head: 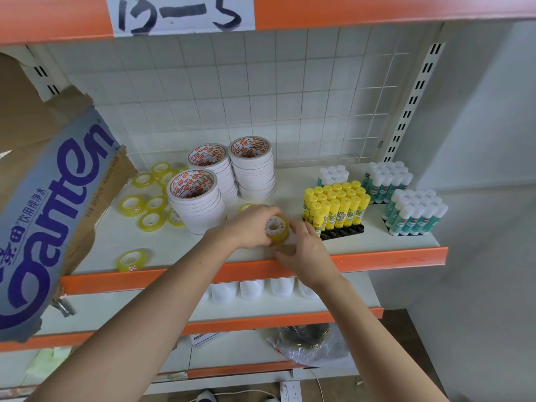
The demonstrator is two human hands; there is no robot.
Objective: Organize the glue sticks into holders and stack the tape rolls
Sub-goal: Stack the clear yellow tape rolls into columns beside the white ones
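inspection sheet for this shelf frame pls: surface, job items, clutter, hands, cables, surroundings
Surface: white shelf with an orange front edge.
Job items: yellow glue sticks upright in a black holder; green-label glue sticks in groups at right; three stacks of white tape rolls; loose clear tape rolls lying at left; small stack of clear tape near the front edge.
Clutter: torn cardboard box at left.
Hands: left hand and right hand both grip the small stack of clear tape.
Cables: white cord near a power strip on the floor.
Surroundings: wire grid back panel, lower shelves, handwritten sign.
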